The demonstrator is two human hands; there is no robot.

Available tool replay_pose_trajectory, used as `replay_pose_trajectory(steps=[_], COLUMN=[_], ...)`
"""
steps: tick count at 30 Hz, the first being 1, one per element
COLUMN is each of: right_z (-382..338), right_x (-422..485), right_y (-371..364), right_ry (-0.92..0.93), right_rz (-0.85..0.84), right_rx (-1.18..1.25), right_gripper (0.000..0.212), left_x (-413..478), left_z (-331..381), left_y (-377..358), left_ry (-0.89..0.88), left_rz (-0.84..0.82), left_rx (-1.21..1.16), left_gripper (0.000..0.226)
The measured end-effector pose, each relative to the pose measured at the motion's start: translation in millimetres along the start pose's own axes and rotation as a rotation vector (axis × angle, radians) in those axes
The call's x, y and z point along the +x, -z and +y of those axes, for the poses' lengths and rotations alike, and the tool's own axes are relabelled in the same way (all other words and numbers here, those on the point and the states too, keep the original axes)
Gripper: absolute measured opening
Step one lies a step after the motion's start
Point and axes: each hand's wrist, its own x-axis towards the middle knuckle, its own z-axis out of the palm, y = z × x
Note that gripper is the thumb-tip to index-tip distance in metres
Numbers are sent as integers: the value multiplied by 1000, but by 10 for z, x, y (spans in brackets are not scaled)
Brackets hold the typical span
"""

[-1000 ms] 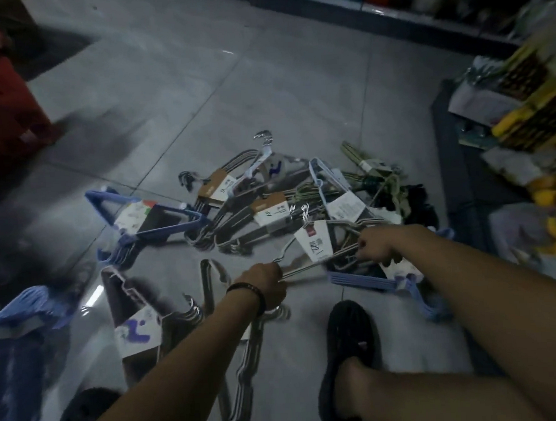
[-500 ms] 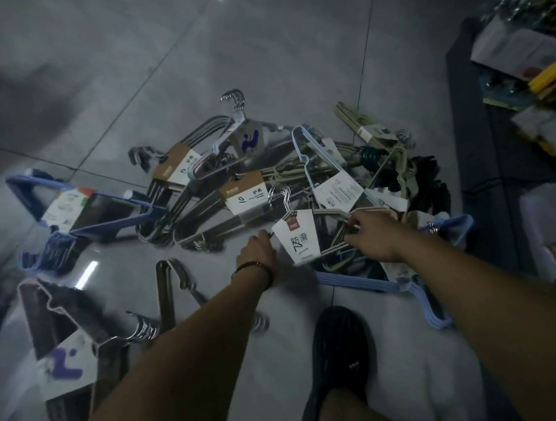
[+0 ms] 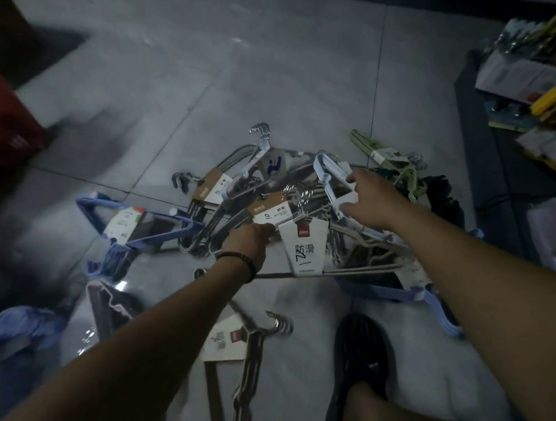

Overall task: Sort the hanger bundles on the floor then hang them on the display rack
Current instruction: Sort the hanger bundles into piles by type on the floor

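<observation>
head view: nearest, a black shoe (image 3: 361, 368) stands on the grey floor (image 3: 262, 81) beside a striped hanger bundle (image 3: 247, 368). further out, the left hand (image 3: 249, 244) curls round one end of the beige hanger bundle (image 3: 304, 244) at the pile's front. behind it, the right hand (image 3: 372, 204) is spread loosely over the pale blue hanger bundle (image 3: 328, 171).

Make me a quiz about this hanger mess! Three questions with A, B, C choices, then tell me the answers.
1. Where is the shoe?
A) on the pile B) on the floor C) on a shelf

2. What colour is the left bundle?
A) blue B) red C) yellow

3. What is the left hand doing?
A) hanging free B) gripping the tagged bundle C) lying flat on the floor

Answers:
1 B: it rests on the tiles, nearer than the pile.
2 A: its frame is blue.
3 B: its fingers curl round that bundle's hangers.
</observation>
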Motion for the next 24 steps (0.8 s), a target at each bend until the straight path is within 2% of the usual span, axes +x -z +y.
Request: replay_pose_trajectory(steps=[3, 6, 10, 12, 14, 16, 19, 21, 23, 24], right_z=[-357, -731, -1175, -1382, -1547, -1655, -1731, -1749, -1765, -1793], right_x=[-188, -485, -825, -1010, -1208, -1362, -1559, -1674, -1748, -1803], right_y=[206, 297, 268, 225, 146, 20, -232, -401, -555, -614], right_ry=[107, 155, 306, 356, 357, 336, 233, 147, 63, 22], right_rz=[-12, -130, -191, -129, -61, -3, -29, -75, -62, -58], right_rx=[146, 313, 298, 322, 499, 601, 747, 885, 1010, 1071], right_gripper=[75, 86, 103, 86, 54, 32, 21, 16, 18, 21], left_x=[-325, -684, -1161, -1386, -1580, -1765, -2012, -2182, -2406, -2480], left_z=[-144, -265, -454, -607, -734, -772, -806, -827, -832, -881], left_y=[623, 1195, 1763, 1907, 1943, 1977, 2000, 1946, 1748, 1586], left_ry=[-110, -204, -222, -228, -242, -264, -247, -99, 217, 368], left_rz=[38, 109, 143, 157, 157, 163, 228, 442, 608, 613], left_rx=[98, 253, 380, 327, 274, 258, 268, 240, 2, -182], left_gripper=[32, 31, 37, 40, 41, 40, 31, 42, 72, 81])
